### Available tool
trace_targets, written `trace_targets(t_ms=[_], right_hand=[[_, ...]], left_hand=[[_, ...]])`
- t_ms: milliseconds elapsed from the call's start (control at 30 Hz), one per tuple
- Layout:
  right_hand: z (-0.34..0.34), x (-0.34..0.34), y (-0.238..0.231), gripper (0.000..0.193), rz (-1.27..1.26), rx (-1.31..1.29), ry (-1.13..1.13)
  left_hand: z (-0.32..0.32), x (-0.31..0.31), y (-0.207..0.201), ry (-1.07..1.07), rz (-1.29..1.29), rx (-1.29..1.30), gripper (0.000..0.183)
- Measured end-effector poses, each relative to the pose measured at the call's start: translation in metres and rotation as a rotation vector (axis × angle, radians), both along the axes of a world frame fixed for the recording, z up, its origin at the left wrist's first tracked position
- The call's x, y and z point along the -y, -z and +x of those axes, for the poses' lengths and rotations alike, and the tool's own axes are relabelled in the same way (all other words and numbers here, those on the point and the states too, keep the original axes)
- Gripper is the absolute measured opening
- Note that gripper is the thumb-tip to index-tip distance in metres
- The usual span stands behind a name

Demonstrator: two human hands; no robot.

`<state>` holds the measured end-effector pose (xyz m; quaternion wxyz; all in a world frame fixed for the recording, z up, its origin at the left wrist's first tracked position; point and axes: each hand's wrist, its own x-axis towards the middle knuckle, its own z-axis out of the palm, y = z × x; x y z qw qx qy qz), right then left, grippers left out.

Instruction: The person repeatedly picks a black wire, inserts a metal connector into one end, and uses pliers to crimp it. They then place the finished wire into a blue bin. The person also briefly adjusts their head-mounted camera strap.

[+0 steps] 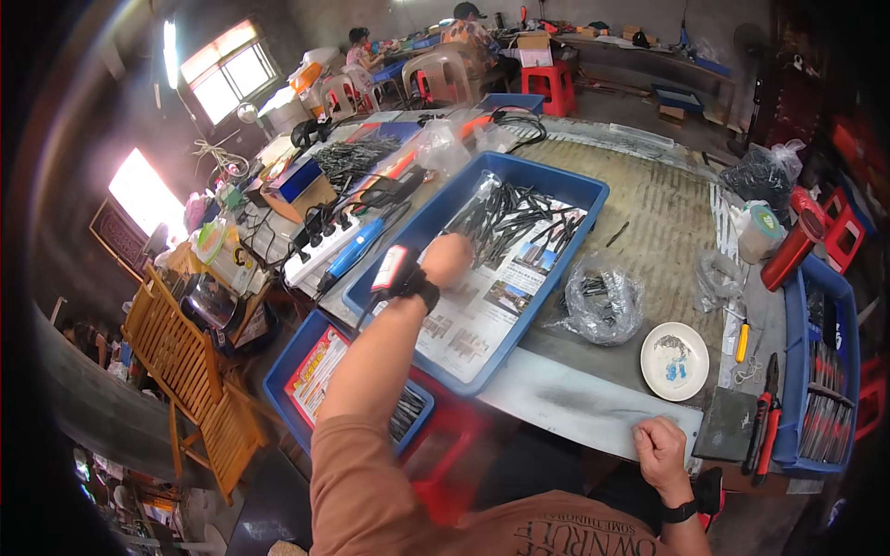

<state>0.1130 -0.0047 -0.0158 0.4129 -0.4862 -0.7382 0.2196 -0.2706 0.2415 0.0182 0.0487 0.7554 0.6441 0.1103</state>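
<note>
My left hand (448,262) reaches into a large blue plastic tray (593,190) lined with printed paper (464,320). It is beside a loose heap of slim black stick-like pieces (501,215). Motion blurs this hand, and its fingers are turned away, so I cannot see whether it grips a piece. By the table's near edge, my right hand (660,452) rests curled into a fist with nothing visible in it. Between the hands lies a clear plastic bag (603,298) with more dark pieces. A cream dish (675,361) holds small metal and blue bits.
A smaller blue tray (278,380) with black pieces sits lower left. At right are red-handled pliers (766,426), a yellow-handled screwdriver (743,341), a red cylinder (793,250) and a blue bin (788,371). A blue pen-shaped tool (357,248) lies beside a white power strip (320,252). Two people sit far back.
</note>
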Motion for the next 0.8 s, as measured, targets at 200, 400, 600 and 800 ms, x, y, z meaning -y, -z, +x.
trace_targets(t_ms=[200, 400, 600, 800], right_hand=[[-0.001, -0.001, 0.000, 0.006, 0.032, -0.001, -0.003], [0.001, -0.001, 0.000, 0.006, 0.025, 0.002, 0.001], [0.001, -0.002, 0.000, 0.004, 0.053, -0.011, 0.002], [0.003, -0.001, -0.001, 0.003, 0.040, -0.041, 0.002]], left_hand=[[0.024, -0.019, 0.031, -0.084, 0.001, -0.007, 0.014], [0.038, -0.001, 0.014, -0.185, -0.048, -0.031, 0.018], [0.034, 0.036, -0.027, -0.012, 0.055, -0.022, 0.016], [0.082, 0.131, -0.056, 0.189, 0.153, 0.415, 0.005]])
